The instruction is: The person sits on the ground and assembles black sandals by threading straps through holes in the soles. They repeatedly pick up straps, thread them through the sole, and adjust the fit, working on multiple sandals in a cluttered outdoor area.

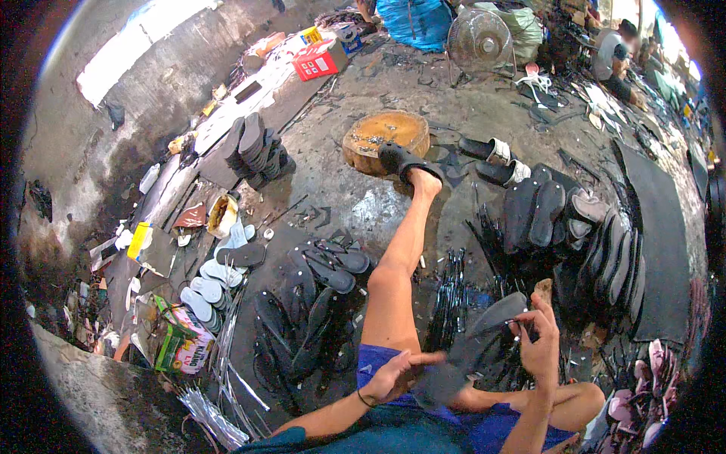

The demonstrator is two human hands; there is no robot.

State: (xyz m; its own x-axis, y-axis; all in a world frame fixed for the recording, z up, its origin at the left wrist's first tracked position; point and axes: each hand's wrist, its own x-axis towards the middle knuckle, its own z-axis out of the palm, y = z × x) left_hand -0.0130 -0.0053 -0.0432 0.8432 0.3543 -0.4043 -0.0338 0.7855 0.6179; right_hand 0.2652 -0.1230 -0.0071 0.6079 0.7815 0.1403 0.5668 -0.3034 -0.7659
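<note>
A dark slipper sole [488, 324] is tilted over my lap, its lower end blurred by motion. My right hand [538, 340] pinches at the sole's upper edge, its index finger raised. What lies between the fingertips is small and dark. My left hand [399, 375], with a dark band at the wrist, has its fingers stretched toward the sole's blurred lower end; whether they touch it I cannot tell. Thin black strips [449, 299] lie on the floor just past the sole. To the left are black strapped slippers [327, 265] in a loose pile.
My stretched leg ends in a black clog [408, 162] against a round wooden block [386, 135]. Stacked dark soles [538, 208] and a black sheet [656, 242] stand right. Grey soles [201, 299] and silvery strips [212, 416] lie left. A fan [479, 38] and people are far off.
</note>
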